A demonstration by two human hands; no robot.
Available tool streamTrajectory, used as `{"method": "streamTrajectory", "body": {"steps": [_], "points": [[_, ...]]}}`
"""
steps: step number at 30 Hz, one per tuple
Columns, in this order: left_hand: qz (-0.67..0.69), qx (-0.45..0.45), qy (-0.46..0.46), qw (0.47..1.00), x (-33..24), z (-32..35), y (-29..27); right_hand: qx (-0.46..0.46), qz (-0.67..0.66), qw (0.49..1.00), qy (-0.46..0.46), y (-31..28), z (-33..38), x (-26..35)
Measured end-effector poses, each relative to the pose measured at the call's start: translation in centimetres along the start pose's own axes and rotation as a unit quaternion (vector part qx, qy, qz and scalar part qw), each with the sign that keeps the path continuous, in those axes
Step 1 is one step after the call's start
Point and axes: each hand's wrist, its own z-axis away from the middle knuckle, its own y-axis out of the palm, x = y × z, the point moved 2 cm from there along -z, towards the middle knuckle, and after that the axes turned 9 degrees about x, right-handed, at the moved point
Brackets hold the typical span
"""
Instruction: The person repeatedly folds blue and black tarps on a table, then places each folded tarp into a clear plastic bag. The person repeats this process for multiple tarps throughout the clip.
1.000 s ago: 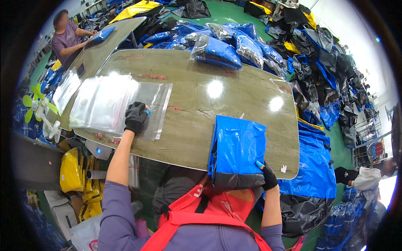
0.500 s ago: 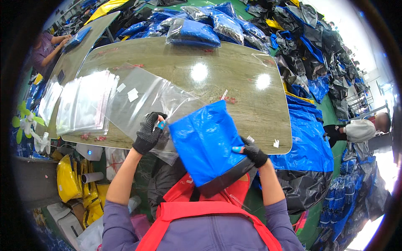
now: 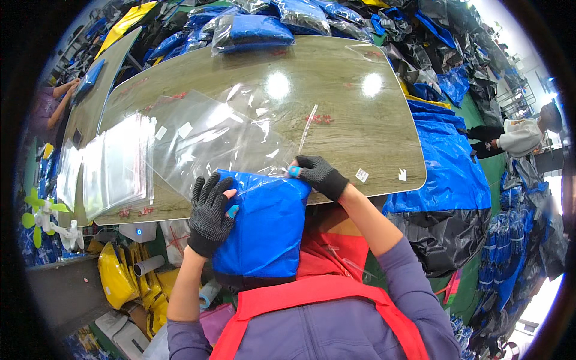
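Since half a second ago, the folded blue garment [image 3: 264,225] has slid to the worktop's [image 3: 360,138] near edge, partly into the clear bag [image 3: 222,138]. Left hand [image 3: 210,213] presses flat on it; right hand [image 3: 318,175] pinches the bag mouth (thin film could tear). Far half lies open.

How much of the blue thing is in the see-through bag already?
Only its top edge seems tucked into the clear bag. The left hand presses on the folded blue garment while the right hand holds the bag's opening at its corner. Most of the garment is outside. Filled bags lie at the table's far end; empty bags wait left.
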Motion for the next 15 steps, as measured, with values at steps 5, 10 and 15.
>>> {"method": "streamTrajectory", "body": {"steps": [5, 10, 15], "points": [[0.043, -0.013, -0.061, 0.997, -0.3, 1.5, 1.5, -0.021, -0.257, 0.965, -0.049, 2.6, 5.1, -0.7], [0.449, -0.180, -0.263, 0.835, 1.7, 2.6, 4.6, -0.087, -0.073, 0.993, -0.019, 1.0, 3.6, -1.2], [0.575, -0.196, -0.370, 0.703, 2.9, 3.4, 5.4, -0.260, 0.191, 0.945, -0.049, 2.2, 2.0, -2.7]]}}
